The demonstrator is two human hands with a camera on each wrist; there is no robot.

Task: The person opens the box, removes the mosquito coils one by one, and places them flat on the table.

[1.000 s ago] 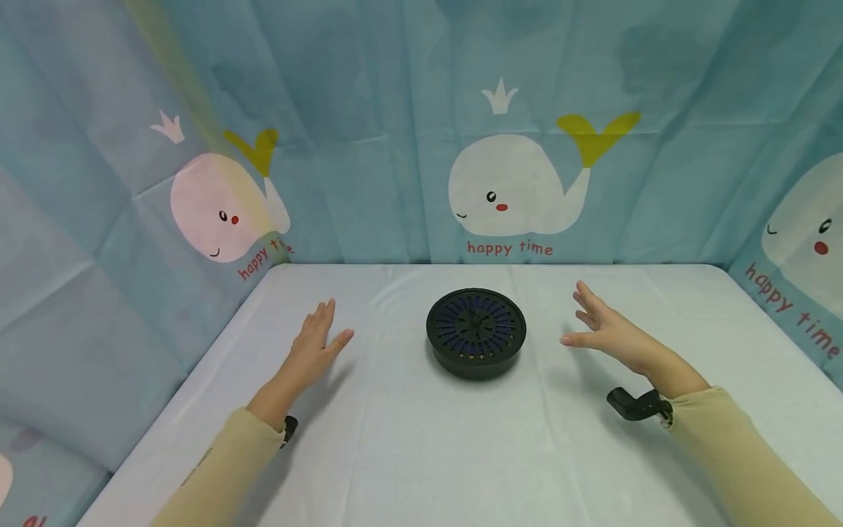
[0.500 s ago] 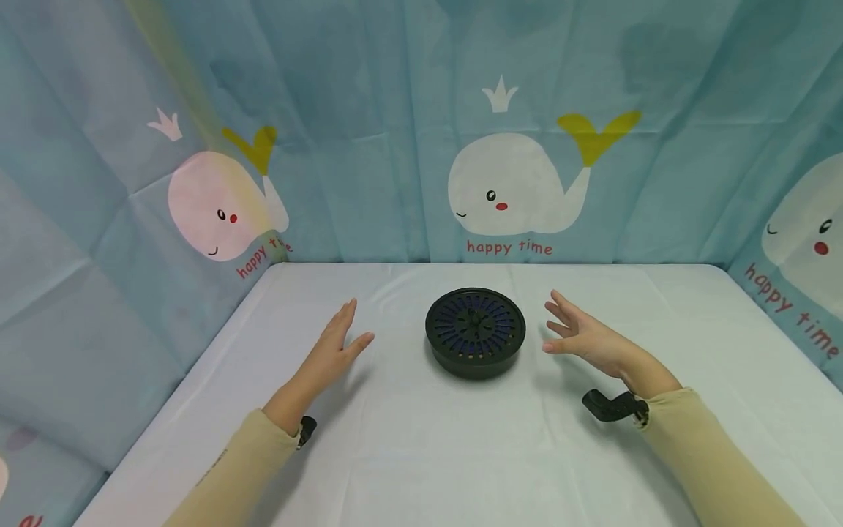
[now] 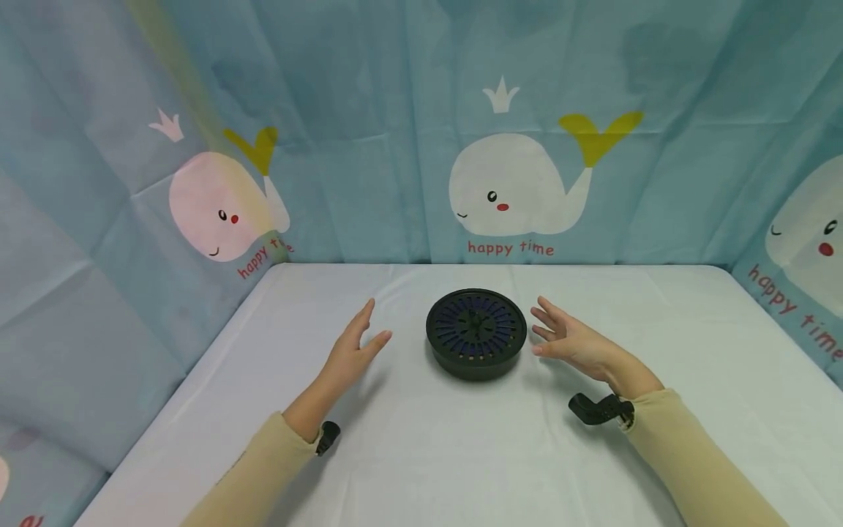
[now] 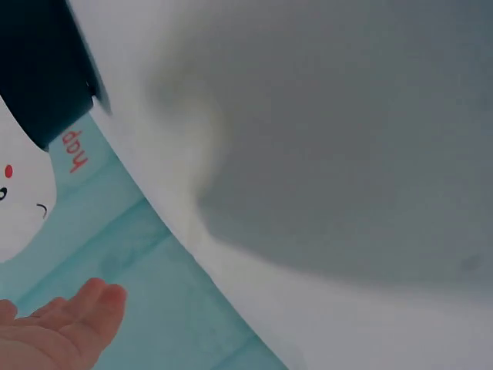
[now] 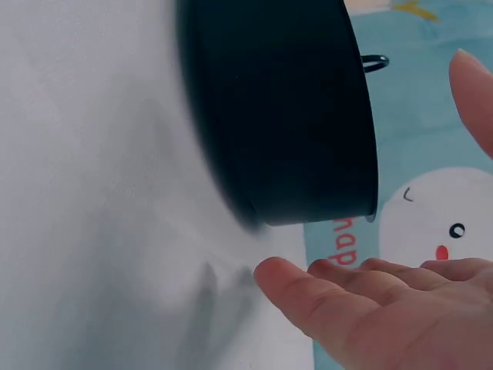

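Observation:
A round black mosquito coil holder (image 3: 476, 351) with a slotted lid sits on the table, middle and toward the back. In the right wrist view its side wall (image 5: 285, 116) and a small wire ring (image 5: 375, 63) on the lid show. My right hand (image 3: 576, 344) is just to the right of it, fingers spread and thumb apart, holding nothing. To its left, at a wider gap, my left hand (image 3: 352, 353) hovers with fingers extended and thumb out. The left wrist view catches only part of the holder (image 4: 42, 69) and some fingers (image 4: 85, 316).
A white cloth (image 3: 421, 454) covers the table. Behind and at both sides hangs a light blue curtain (image 3: 369, 197) printed with whales. Each wrist wears a black camera mount, one by the left sleeve (image 3: 257, 468) and one by the right sleeve (image 3: 691, 446).
Both hands have moved inward toward the holder, the left going right and the right going left. The holder has stayed where it was.

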